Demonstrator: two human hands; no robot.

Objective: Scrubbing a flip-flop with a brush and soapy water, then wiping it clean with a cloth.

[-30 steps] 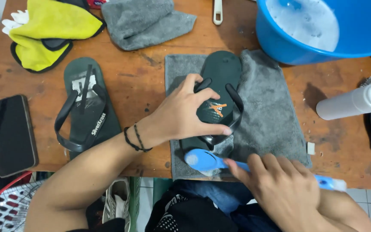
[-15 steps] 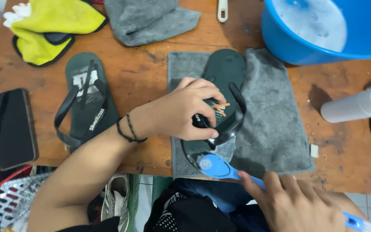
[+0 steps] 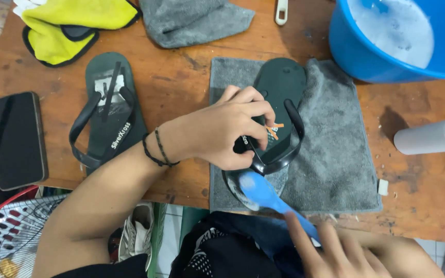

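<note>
Head view: left hand [image 3: 227, 131] clamped on dark flip-flop [image 3: 279, 87] (atop grey towel [image 3: 336, 154]), right hand [image 3: 330, 252] gripping blue brush [image 3: 263, 190] at heel.

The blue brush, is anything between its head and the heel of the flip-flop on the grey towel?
Nothing visible. The blue brush in the right hand lies directly on the flip-flop heel. The left hand holds the straps further up, clear of that spot.

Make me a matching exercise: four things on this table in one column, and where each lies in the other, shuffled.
1. phone
2. blue bucket
3. yellow cloth
4. brush

A. far right corner, holding foamy water
B. far left corner
C. left edge, screen dark
D. on the heel of the sandal that lies on the grey towel

Pairs: 1-C, 2-A, 3-B, 4-D
</note>
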